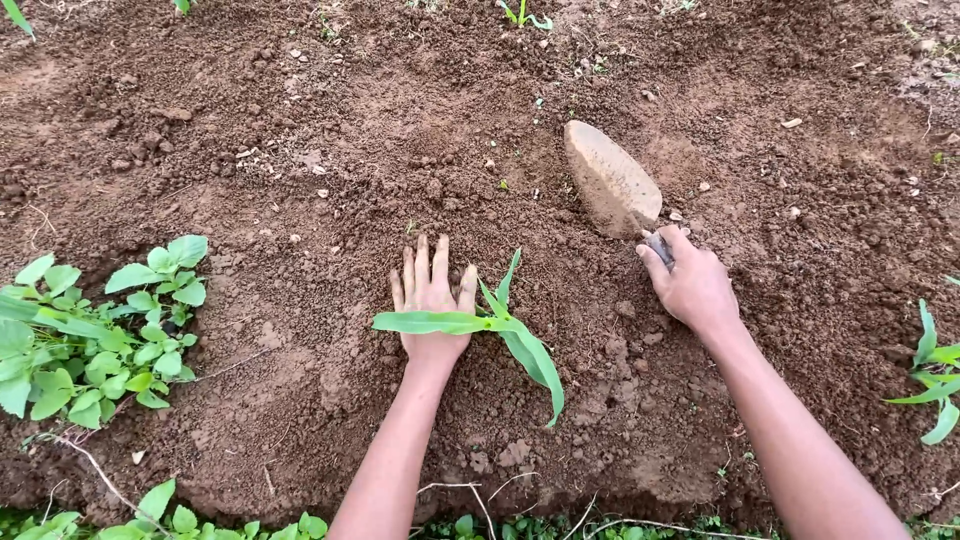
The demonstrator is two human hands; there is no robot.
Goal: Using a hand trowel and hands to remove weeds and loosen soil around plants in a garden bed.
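Seedling (505, 325): a small green plant with long narrow leaves, rooted in the brown soil (300, 200) near the middle of the view, just beside the left hand on its thumb side.
Seedling leaves: one leaf lies nearly level and points left, across the back of the left hand; a short one stands up and slightly right; the longest one bends down and to the right, toward the near edge of the bed.
Trowel (612, 185): its blade is caked with soil and is broad at the handle end, rounded and narrower at the far end. The long axis runs from the right hand up and to the left, so the tip points away from the person. The blade rests on the soil, well apart from the seedling.
Left hand (432, 300): laid flat, palm down on the soil, fingers straight, close together and pointing away from the person. It holds nothing. The forearm comes straight up from the bottom edge.
Right hand (692, 285): closed around the trowel's handle, of which only a dark bit shows above the fingers. The forearm comes in slanting from the lower right.
Weeds (90, 335): a clump of round-leaved green plants at the left edge, well apart from both hands.
Other seedling (935, 365): narrow green leaves at the right edge.
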